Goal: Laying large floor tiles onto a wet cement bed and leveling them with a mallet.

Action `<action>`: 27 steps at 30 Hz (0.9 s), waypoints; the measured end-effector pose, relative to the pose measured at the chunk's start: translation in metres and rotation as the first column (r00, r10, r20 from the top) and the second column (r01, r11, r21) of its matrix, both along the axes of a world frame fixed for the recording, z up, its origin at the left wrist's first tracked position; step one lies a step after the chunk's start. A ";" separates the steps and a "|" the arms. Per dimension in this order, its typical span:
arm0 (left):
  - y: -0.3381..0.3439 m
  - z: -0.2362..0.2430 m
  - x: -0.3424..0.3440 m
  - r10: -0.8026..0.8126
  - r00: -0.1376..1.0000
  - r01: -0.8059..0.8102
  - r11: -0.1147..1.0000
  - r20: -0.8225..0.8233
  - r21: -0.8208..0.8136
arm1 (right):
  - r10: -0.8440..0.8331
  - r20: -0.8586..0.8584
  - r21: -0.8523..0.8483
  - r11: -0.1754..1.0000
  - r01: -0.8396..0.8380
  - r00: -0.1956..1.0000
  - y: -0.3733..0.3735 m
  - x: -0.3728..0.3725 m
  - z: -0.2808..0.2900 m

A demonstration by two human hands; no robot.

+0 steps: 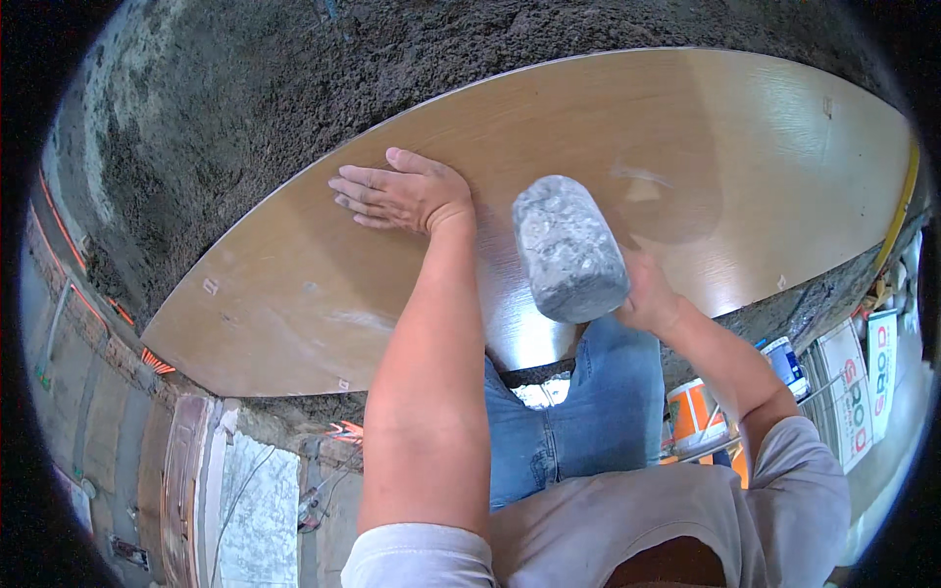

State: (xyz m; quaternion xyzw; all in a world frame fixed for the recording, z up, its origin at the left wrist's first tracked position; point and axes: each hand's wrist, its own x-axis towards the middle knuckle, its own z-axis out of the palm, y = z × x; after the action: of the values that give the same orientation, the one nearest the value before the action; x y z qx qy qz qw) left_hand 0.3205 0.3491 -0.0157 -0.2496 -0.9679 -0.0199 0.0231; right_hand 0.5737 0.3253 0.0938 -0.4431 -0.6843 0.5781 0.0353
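A large, glossy tan tile (549, 127) lies on rough grey mortar. My left hand (407, 191) presses flat on it near its far left edge, fingers stretched out and dusty. In my right hand (647, 292) is a mallet (569, 245), its bulky head worn and caked with grey dust. The head is raised in front of me over the tile; the handle is mostly hidden behind the head and my fingers. I cannot tell whether the mallet touches the tile.
Dark, crumbly mortar (294, 98) spreads beyond the far edge. Orange conduit ends (157, 363) stick out at the left. At the right are a yellow strip (899, 211), an orange-and-white bucket (694, 410) and white printed packages (845, 392). My jeans-covered legs (618, 402) are at the near edge.
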 end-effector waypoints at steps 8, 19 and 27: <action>-0.006 0.002 -0.006 -0.018 0.998 0.015 0.998 -0.056 -0.053 | -0.074 -0.096 0.019 0.997 0.076 0.993 0.033 -0.025 -0.007; 0.005 0.011 -0.003 0.066 0.998 -0.066 0.997 0.009 -0.035 | 0.410 -0.008 -0.130 0.904 -0.407 0.912 0.002 0.020 0.005; 0.003 0.007 -0.003 0.064 0.996 -0.062 0.998 0.065 -0.021 | 0.611 0.201 -0.306 0.782 -0.543 0.766 -0.017 0.013 0.005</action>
State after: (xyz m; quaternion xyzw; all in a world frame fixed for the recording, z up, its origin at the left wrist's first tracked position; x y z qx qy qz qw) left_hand 0.3174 0.3525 -0.0084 -0.2184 -0.9756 -0.0183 -0.0104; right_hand 0.5865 0.3084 0.0986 -0.2899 -0.7135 0.5645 -0.2969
